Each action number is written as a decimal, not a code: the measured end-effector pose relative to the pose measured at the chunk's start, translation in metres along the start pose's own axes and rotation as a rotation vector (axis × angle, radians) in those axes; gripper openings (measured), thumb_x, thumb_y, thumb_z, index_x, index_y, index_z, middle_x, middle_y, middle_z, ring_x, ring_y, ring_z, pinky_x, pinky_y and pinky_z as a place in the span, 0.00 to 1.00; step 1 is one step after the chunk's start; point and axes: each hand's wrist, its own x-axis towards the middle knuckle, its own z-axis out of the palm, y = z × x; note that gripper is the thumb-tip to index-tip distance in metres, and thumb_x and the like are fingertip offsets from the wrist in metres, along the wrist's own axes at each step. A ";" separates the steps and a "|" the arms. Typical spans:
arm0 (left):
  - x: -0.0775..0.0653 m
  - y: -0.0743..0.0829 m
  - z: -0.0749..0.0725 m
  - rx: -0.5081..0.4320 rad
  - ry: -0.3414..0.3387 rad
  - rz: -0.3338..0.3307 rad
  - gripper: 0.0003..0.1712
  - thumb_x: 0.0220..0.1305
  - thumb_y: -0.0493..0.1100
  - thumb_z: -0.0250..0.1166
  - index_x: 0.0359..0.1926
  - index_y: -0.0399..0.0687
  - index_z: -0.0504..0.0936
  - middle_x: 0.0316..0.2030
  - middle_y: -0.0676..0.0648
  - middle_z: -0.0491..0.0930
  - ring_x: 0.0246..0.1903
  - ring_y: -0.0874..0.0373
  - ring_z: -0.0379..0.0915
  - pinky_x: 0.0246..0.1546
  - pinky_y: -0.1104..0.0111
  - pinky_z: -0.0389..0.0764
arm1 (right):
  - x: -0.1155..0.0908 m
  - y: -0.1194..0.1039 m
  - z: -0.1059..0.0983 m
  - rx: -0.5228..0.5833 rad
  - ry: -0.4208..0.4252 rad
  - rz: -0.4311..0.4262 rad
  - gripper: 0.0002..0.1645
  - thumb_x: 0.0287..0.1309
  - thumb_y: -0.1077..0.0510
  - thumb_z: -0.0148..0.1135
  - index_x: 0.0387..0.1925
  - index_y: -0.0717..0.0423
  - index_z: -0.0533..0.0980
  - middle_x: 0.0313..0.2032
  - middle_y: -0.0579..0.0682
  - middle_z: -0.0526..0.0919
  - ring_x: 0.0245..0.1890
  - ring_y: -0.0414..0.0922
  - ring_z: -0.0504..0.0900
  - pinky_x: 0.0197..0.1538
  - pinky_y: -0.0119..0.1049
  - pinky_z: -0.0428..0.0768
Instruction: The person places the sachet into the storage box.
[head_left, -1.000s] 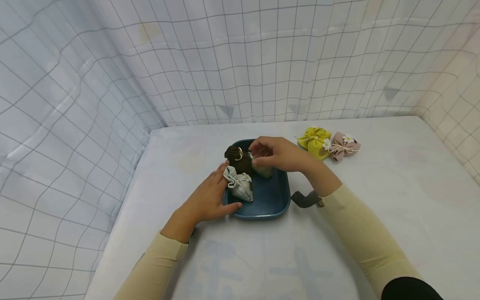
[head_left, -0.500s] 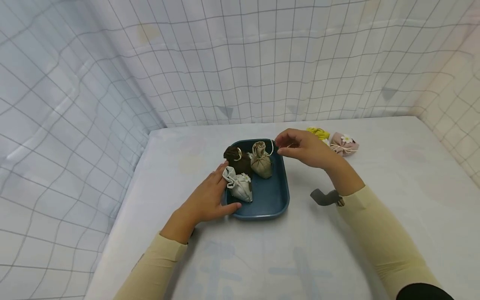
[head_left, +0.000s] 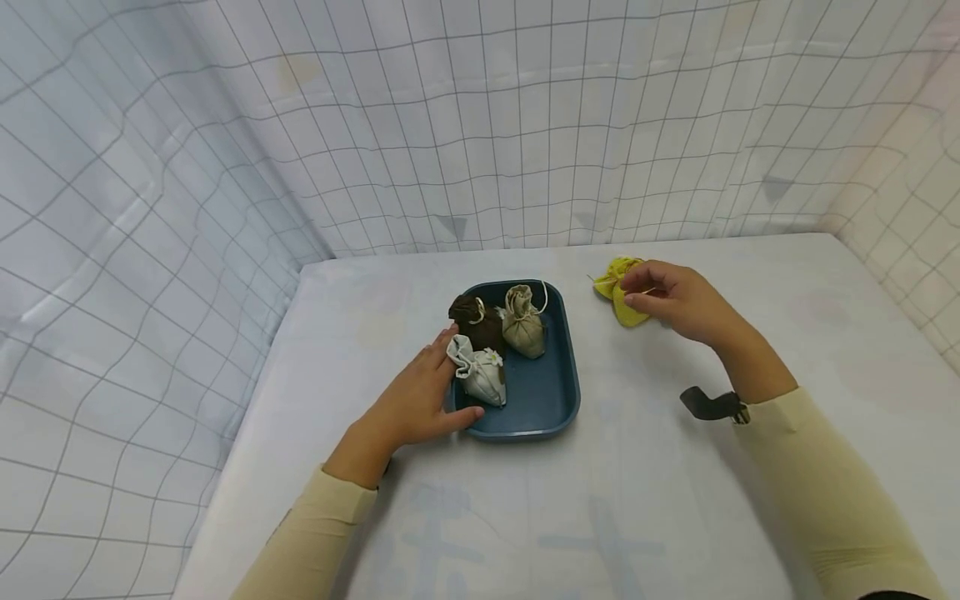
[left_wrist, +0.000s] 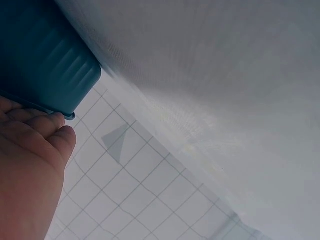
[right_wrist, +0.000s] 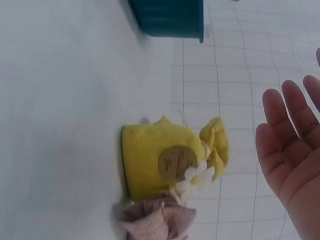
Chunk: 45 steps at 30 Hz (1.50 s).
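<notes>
"Blue tray (head_left: 536, 404), near the middle of the head view — what's in it?"

"Three cloth pouches: a dark brown pouch (head_left: 486, 333) at its upper left, a tan pouch (head_left: 524, 331) just right of that, and a pale grey pouch (head_left: 483, 382) at the lower left."

"And the left hand (head_left: 414, 402)?"

"Along the tray's left side, fingers extended and touching the rim, thumb over the lower-left corner; it isn't clenched."

"Where's the right hand (head_left: 684, 302)?"

"Right of centre in the head view, by the yellow pouch (right_wrist: 145, 160), which rests on the white counter (head_left: 465, 517). At the right edge of the right wrist view its fingers are apart from the pouch — released, grasping nothing."

"Anything beside the yellow one?"

"Yes, a pink pouch (right_wrist: 156, 225) touching it, at the bottom of the right wrist view. A white flower (right_wrist: 196, 178) hangs by the yellow pouch's round brown label (right_wrist: 176, 163), whose lettering is too blurred to read."
</notes>
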 end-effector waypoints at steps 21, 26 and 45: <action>0.000 -0.001 0.003 -0.002 0.013 0.006 0.54 0.60 0.70 0.61 0.71 0.32 0.63 0.77 0.36 0.43 0.76 0.44 0.41 0.70 0.50 0.55 | -0.035 0.051 -0.035 -0.054 0.147 0.129 0.20 0.70 0.52 0.60 0.55 0.62 0.75 0.55 0.57 0.78 0.48 0.36 0.76 0.44 0.18 0.74; 0.000 -0.001 0.003 0.000 0.011 0.008 0.54 0.61 0.70 0.61 0.71 0.31 0.63 0.77 0.35 0.43 0.75 0.43 0.41 0.70 0.50 0.55 | -0.037 0.063 -0.042 -0.062 0.165 0.148 0.22 0.70 0.48 0.59 0.55 0.60 0.75 0.55 0.55 0.77 0.48 0.37 0.75 0.43 0.18 0.73; 0.000 -0.003 0.005 0.001 0.019 0.011 0.48 0.61 0.70 0.60 0.62 0.31 0.72 0.77 0.36 0.43 0.75 0.43 0.42 0.70 0.51 0.57 | -0.021 0.075 -0.045 -0.076 0.103 0.176 0.22 0.70 0.51 0.60 0.56 0.61 0.73 0.61 0.60 0.73 0.64 0.60 0.66 0.59 0.54 0.71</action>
